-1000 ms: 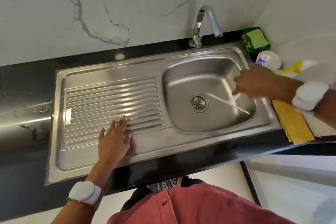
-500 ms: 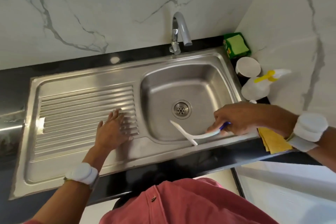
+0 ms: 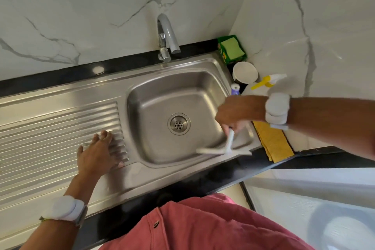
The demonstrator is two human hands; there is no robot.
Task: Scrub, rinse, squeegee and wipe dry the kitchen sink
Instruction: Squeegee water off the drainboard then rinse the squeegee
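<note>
The stainless steel sink (image 3: 162,95) has a square basin with a round drain (image 3: 179,124) and a ribbed drainboard (image 3: 56,128) to its left. My right hand (image 3: 237,111) grips the handle of a white squeegee (image 3: 225,148); its blade lies along the basin's front right rim. My left hand (image 3: 97,152) rests flat on the drainboard's right edge, fingers straight. The chrome tap (image 3: 166,34) stands behind the basin, with no water running.
Right of the sink are a folded yellow cloth (image 3: 274,144), a white spray bottle with a yellow trigger (image 3: 263,83), a white cup (image 3: 245,72), a small purple-capped bottle (image 3: 235,88) and a green sponge pack (image 3: 232,48). Marble walls close the back and right. The black counter edge runs along the front.
My right hand has shifted the squeegee from the basin's front left side to the front right rim, blade turned along the edge. My left hand has stayed on the drainboard.
</note>
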